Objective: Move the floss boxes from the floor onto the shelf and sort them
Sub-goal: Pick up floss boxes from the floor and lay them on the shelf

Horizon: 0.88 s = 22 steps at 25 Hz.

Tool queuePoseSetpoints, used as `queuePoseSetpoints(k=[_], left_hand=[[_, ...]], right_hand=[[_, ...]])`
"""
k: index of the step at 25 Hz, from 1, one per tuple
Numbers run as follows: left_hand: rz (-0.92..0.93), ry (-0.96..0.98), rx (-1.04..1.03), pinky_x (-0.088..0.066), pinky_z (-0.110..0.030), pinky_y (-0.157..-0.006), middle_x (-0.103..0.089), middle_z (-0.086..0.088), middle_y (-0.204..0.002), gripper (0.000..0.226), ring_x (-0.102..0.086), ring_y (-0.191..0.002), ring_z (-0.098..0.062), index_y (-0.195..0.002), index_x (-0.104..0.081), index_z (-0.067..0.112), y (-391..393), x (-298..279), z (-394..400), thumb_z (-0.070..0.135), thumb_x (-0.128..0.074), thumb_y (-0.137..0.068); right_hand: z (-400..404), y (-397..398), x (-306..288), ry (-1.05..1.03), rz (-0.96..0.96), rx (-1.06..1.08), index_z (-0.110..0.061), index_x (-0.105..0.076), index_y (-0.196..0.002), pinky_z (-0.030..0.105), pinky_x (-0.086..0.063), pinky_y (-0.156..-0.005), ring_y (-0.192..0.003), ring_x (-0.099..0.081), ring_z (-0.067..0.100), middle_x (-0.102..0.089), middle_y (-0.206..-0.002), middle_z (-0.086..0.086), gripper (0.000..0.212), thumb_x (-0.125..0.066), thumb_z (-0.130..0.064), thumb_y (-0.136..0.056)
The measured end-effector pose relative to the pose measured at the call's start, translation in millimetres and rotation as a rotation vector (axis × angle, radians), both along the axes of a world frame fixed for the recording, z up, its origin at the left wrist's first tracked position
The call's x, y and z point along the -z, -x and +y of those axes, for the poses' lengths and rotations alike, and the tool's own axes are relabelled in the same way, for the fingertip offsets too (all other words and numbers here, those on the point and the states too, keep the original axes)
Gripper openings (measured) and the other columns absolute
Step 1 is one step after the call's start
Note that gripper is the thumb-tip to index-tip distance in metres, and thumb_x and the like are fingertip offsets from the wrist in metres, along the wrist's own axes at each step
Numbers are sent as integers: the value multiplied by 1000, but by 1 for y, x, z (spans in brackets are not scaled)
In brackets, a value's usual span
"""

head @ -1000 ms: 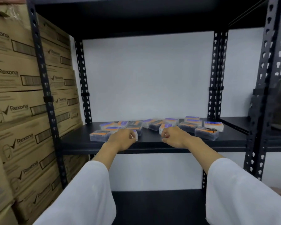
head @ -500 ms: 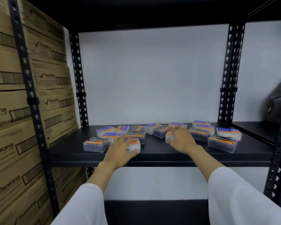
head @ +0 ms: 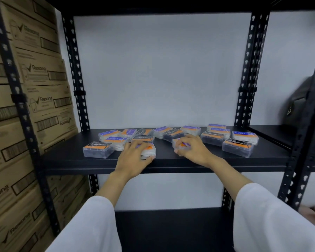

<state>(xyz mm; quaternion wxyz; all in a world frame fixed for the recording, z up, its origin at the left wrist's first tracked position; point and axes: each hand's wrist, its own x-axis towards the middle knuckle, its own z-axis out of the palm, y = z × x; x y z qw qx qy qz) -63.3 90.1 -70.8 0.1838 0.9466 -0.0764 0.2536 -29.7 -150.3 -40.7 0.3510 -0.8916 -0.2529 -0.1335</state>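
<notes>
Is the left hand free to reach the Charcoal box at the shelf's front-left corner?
Probably not yet: the left hand holds a white floss box. Otherwise the way looks open; the Charcoal box sits just left of it, nothing between.

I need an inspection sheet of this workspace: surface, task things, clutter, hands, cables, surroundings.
Surface: black metal shelf, boxes lying on it.
Job's things: floss boxes scattered flat, Charcoal and Round labels mixed, unsorted.
Clutter: nothing seen.
Hands: left hand grips one box at the front edge; right hand grips another.
Cables: nothing seen.
Surroundings: stacked Rexona cartons left, white wall behind, dark bag right.
</notes>
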Motion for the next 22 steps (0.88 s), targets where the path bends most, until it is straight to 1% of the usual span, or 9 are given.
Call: queuePoseSetpoints(k=[1,2,4,6,9,12,16,19,22], left_hand=[[4,-21,1,-37,-39,-105,-43,8,-138,49,-32,-129,-24,-134,-49,35,0,-1,-3,50,-57,-88],[5,-39,-1,-34,-39,-106,-43,7,-139,49,-33,-128,-25,-134,-49,35,0,-4,-5,49,-57,-88],[3,-69,-14,-29,-39,-109,-44,8,-140,49,-33,-128,-26,-134,-49,37,-1,-8,-4,48,-58,-87],[29,-63,-8,-25,-39,-111,-42,7,-141,51,-33,-131,-25,-136,-47,39,-2,-11,0,49,-58,-87],[88,26,66,-25,-38,-112,-41,5,-143,50,-32,-133,-24,-135,-48,39,-1,-11,3,44,-60,-87],[100,49,76,-23,-38,-114,-40,3,-145,47,-28,-135,-24,-135,-49,38,-1,-8,6,40,-58,-90],[115,-45,17,-22,-39,-114,-40,-2,-144,48,-27,-133,-27,-139,-43,40,3,-9,4,46,-51,-93],[161,-23,11,-25,-41,-110,-39,-6,-139,49,-30,-130,-31,-140,-40,42,8,-10,-1,47,-50,-93],[206,16,33,-32,-41,-109,-38,-6,-133,54,-35,-128,-29,-140,-40,42,20,-12,-4,49,-56,-88]], right_hand=[[-1,2,-2,-52,16,-9,-18,-70,-89,29,-33,-88,-98,-45,8,-54,-101,-10,9,-69,-24,-83],[-2,4,-4,-81,24,-1,-20,-71,-90,28,-35,-86,-98,-47,9,-53,-101,-10,9,-70,-23,-82],[-2,3,-6,-59,5,62,-26,-67,-106,28,-35,-93,-111,-43,13,-51,-117,-6,24,-68,-28,-82],[2,1,-5,45,-21,154,-31,-57,-123,36,-34,-103,-128,-35,21,-44,-136,-1,41,-65,-36,-84],[11,-5,-1,177,24,256,-31,-43,-139,45,-35,-107,-136,-29,31,-32,-149,7,58,-60,-46,-85],[15,-9,7,213,99,266,-31,-40,-139,46,-38,-104,-130,-33,37,-37,-143,15,54,-56,-41,-89],[7,-7,7,226,110,232,-33,-40,-137,45,-41,-101,-122,-39,37,-42,-136,16,51,-55,-38,-89],[1,2,6,235,122,218,-36,-39,-134,44,-41,-100,-121,-39,37,-41,-132,15,50,-57,-37,-87],[-6,17,3,207,143,190,-40,-44,-124,44,-40,-99,-120,-37,36,-41,-125,13,45,-61,-34,-83]])
